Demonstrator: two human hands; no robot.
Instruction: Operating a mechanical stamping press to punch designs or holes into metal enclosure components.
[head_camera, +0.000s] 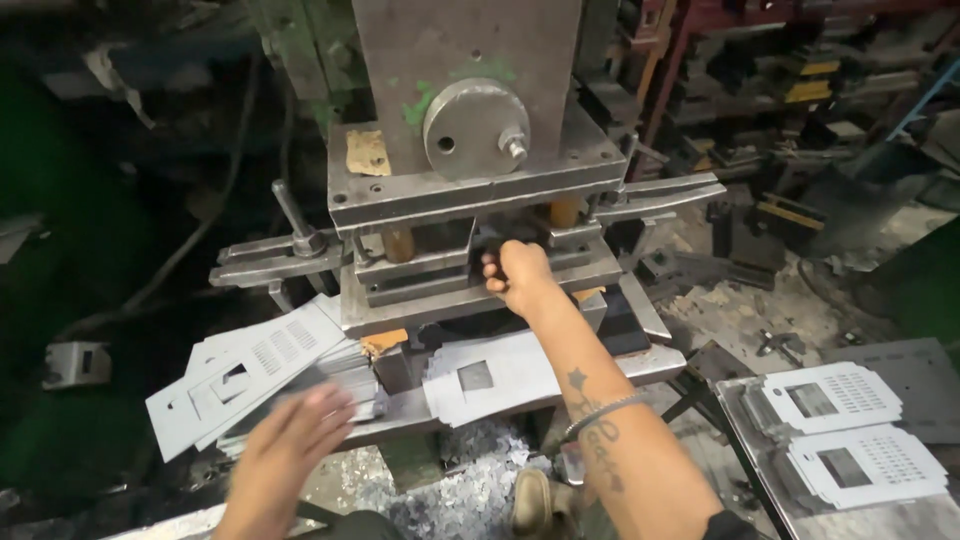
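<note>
A heavy steel press (470, 150) stands in front of me with a die set (450, 270) under its ram. My right hand (515, 275) reaches into the die gap, fingers curled at its edge; whether it grips a part I cannot tell. My left hand (290, 445) is blurred, fingers spread, hovering over a stack of grey punched sheet-metal blanks (250, 375) at the left. Another grey blank with a square cutout (485, 378) lies on the press bed just below the die.
Two light punched plates (845, 435) lie on a metal tray (760, 470) at the right. Metal scrap chips (470, 490) cover the floor by my shoe (533, 500). Clamp bars (270, 262) stick out left and right. Racks of dies (780, 90) fill the back right.
</note>
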